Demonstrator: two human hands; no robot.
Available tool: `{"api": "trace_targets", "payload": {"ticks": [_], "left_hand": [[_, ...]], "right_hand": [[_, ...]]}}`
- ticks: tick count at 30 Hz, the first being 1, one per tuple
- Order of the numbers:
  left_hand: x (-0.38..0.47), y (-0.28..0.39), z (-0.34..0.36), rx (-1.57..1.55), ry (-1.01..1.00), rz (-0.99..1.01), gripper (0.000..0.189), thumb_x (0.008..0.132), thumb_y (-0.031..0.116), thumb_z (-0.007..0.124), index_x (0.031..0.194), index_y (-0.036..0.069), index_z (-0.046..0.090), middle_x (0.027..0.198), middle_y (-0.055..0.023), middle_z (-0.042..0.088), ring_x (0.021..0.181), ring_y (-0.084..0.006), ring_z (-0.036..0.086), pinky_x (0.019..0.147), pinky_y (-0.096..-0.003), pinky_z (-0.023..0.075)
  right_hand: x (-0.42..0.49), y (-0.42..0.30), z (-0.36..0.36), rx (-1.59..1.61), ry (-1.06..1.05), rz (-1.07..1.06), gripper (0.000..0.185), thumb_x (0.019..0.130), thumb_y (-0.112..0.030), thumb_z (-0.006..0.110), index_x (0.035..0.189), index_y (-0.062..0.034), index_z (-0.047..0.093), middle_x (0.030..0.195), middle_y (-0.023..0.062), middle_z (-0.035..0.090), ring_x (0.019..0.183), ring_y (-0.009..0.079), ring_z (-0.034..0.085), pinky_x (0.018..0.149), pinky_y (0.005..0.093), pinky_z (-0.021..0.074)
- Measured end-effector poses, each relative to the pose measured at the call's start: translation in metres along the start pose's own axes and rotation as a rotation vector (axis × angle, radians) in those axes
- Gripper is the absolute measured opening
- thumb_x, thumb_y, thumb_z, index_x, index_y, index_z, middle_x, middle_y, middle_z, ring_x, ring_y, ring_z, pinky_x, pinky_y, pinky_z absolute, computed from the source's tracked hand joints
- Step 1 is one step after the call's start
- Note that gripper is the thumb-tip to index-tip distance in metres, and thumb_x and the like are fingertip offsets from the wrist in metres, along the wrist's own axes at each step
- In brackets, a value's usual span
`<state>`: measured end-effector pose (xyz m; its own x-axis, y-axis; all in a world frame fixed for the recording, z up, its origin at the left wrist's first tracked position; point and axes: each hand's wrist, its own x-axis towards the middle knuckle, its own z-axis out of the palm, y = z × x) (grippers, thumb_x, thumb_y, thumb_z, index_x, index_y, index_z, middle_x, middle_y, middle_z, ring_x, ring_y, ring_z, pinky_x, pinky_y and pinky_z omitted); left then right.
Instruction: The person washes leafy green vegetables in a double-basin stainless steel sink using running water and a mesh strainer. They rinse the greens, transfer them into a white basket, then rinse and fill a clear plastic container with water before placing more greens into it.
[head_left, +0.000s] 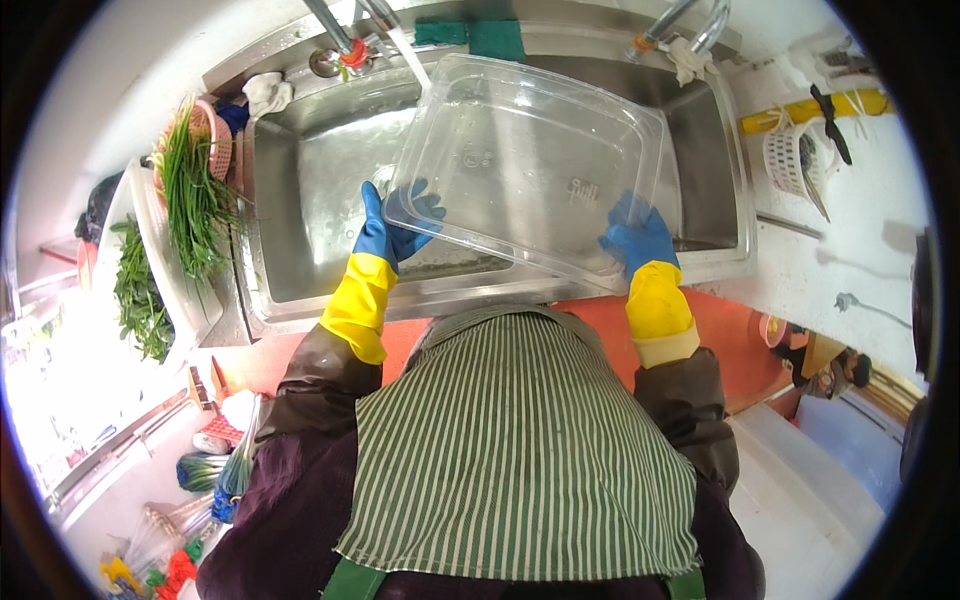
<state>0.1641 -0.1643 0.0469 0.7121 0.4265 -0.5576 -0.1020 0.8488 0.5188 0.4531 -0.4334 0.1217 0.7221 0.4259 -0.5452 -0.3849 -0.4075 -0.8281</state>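
Observation:
Both of my hands wear blue rubber gloves with yellow cuffs. Between them, a large clear plastic container (517, 150) is tilted over a double-bowl stainless steel sink (277, 217). My left hand (397, 225) supports its lower left corner, with the thumb outside and fingers spread beneath, seen through the plastic. My right hand (637, 232) grips the lower right corner. Water (411, 58) runs from the left faucet (379, 13) towards the container's upper left edge. Whether anything lies inside the container cannot be told; it looks see-through with drops on it.
Green stalks (187, 195) lie over a pink basket (212, 139) left of the sink, beside leafy greens (139, 292). White cloths (268, 94) and green scouring pads (495, 37) rest on the sink's rim. A white basket (787, 161) with utensils hangs at the right.

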Motion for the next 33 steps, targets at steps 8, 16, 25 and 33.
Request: {"api": "trace_targets", "payload": {"ticks": [8,16,25,33], "left_hand": [[-0.008,0.004,-0.007,0.057,0.110,0.169,0.097,0.089,0.081,0.035,0.150,0.006,0.040,0.139,-0.0202,0.054,0.122,-0.0385,0.055,0.109,-0.0527,0.0423],[0.013,-0.019,0.015,0.935,0.296,0.212,0.055,0.094,0.021,0.065,0.146,0.015,0.046,0.111,-0.0095,0.071,0.089,-0.0247,0.069,0.081,-0.0334,0.0544],[-0.002,-0.019,0.055,1.473,0.679,0.136,0.059,0.096,0.042,0.055,0.148,0.018,0.043,0.114,-0.0226,0.070,0.104,-0.0442,0.067,0.092,-0.0501,0.0522],[-0.006,-0.005,0.058,1.216,0.583,-0.115,0.074,0.092,0.050,0.062,0.154,0.021,0.036,0.125,-0.0231,0.066,0.114,-0.0416,0.065,0.098,-0.0439,0.0507]], "right_hand": [[0.042,-0.002,0.007,-0.749,-0.087,-0.217,0.048,0.078,0.002,0.066,0.125,-0.0070,0.059,0.101,0.0017,0.063,0.092,0.0166,0.063,0.081,0.0324,0.0547],[0.059,0.029,-0.020,-0.368,-0.272,-0.236,0.056,0.084,-0.014,0.070,0.136,-0.0043,0.050,0.126,0.0122,0.063,0.114,0.0262,0.062,0.097,0.0366,0.0491],[0.111,-0.123,0.075,-0.643,-0.128,-0.846,0.079,0.088,-0.031,0.075,0.154,-0.0098,0.036,0.153,0.0199,0.043,0.141,0.0367,0.043,0.116,0.0413,0.0350],[0.257,-0.141,0.227,-1.274,-0.143,-0.936,0.080,0.085,-0.048,0.070,0.150,-0.0106,0.043,0.151,0.0245,0.044,0.143,0.0429,0.037,0.118,0.0458,0.0323]]}}
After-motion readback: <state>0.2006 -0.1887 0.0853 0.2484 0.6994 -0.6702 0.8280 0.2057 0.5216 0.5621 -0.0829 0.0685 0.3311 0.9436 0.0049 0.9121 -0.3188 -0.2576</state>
